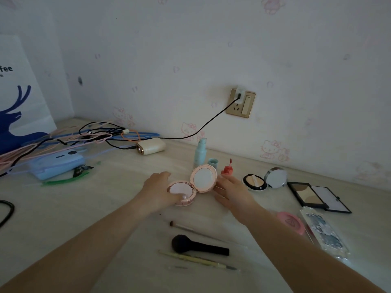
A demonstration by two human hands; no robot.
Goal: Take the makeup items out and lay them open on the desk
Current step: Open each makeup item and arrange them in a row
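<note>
A rose-gold round compact (191, 187) lies open on the desk (105, 208), its mirror lid tilted up at the back. My left hand (157, 188) holds the base from the left, thumb on its front rim. My right hand (232, 192) rests just right of the lid, fingers near its edge. Behind stand a mint bottle (200, 153) with its cap (212, 163) off and an open red lip tint (227, 169). To the right lie an open black compact (255, 181) with its mirror (276, 177) and an open black palette (317, 196).
Brushes and pencils (198, 246) lie in front of my hands. A pink case (291, 222) and a glittery case (324, 231) sit at the right. At the back left are tangled cables (84, 134), a cream device (151, 145), a blue pouch (57, 166) and a white bag (19, 92).
</note>
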